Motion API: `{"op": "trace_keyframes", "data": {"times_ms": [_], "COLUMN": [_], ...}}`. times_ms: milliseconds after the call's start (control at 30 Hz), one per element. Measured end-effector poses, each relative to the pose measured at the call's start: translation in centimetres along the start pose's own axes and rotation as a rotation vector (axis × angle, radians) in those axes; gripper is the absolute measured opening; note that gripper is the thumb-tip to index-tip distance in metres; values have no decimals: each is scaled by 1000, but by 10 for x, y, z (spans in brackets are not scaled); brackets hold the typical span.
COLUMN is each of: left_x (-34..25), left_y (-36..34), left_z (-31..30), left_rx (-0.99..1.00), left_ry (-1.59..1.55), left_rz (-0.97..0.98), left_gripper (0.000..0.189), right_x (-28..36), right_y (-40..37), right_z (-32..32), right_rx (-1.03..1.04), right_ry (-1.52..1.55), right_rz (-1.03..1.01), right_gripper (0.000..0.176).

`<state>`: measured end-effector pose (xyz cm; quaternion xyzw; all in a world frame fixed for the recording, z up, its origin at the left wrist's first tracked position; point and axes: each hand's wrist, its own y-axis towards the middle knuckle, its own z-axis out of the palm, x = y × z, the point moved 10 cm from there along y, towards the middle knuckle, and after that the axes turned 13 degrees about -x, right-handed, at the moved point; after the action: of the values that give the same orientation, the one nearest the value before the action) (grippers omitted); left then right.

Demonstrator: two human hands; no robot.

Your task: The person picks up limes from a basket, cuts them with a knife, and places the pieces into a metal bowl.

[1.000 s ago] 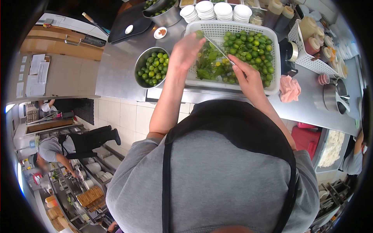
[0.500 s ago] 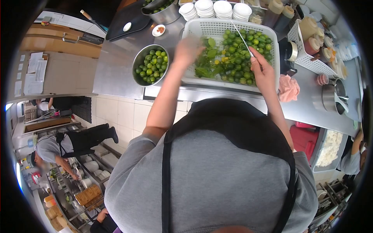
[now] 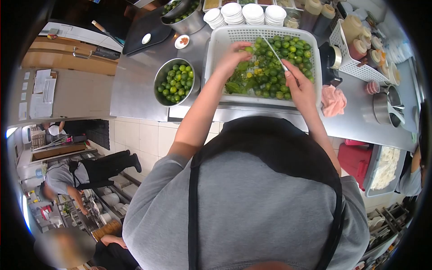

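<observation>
A white perforated plastic basket [image 3: 208,67] holds many small green limes [image 3: 294,54], heaped mostly toward its right. Loose green leaves [image 3: 234,87] and a few yellow limes [image 3: 258,71] lie at the left and middle. My left hand [image 3: 235,57] is inside the basket's left part, thumb and fingers curled around a green lime [image 3: 249,49] that is partly hidden. My right hand [image 3: 300,84] grips a knife [image 3: 273,48] over the limes, its thin blade pointing up and left. Left of the basket stands a steel bowl [image 3: 196,85] with more limes.
Stacks of white dishes [image 3: 254,13] line the back. A small saucer [image 3: 182,42] and a black tray [image 3: 150,33] sit at left. To the right are a pink cloth [image 3: 334,101], a white bottle basket [image 3: 357,63] and steel containers [image 3: 382,108]. Other people [image 3: 67,175] work behind.
My left hand has moved right and is no longer blurred; its fingers now curl at a lime. My right hand and knife have shifted slightly left and down. Another person appears at lower left.
</observation>
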<state>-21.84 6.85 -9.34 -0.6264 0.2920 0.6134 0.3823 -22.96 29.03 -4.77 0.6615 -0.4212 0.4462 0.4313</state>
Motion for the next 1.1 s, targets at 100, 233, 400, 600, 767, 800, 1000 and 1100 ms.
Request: {"op": "trace_keyframes", "data": {"times_ms": [100,233,400,600,767,800,1000,1100], "left_x": [-25,-39,-46,-44,-47,-43,-60,-58], "left_y": [-19,-29,-36,-38,-60,-51,-35,-31], "left_z": [-20,-37,-46,-37,-5,-16,-47,-48], "left_rx": [-56,-138,-237,-164,-84,-148,-240,-244], "left_ry": [-143,-261,-330,-69,-49,-125,-188,-113], "left_rz": [27,88,127,207,141,156,222,244], "left_gripper": [29,28,20,21,22,23,23,22], "right_x": [7,15,18,22,20,21,28,29], "right_y": [-9,-19,-22,-16,-5,-7,-24,-24], "right_z": [17,32,35,30,23,21,30,31], "right_rx": [77,167,195,116,58,56,158,168], "right_ry": [28,47,8,-28,-26,-28,48,30], "right_rz": [2,-15,-5,-101,-57,-54,-63,-46], "right_gripper": [30,30,30,29,29,29,29,29]}}
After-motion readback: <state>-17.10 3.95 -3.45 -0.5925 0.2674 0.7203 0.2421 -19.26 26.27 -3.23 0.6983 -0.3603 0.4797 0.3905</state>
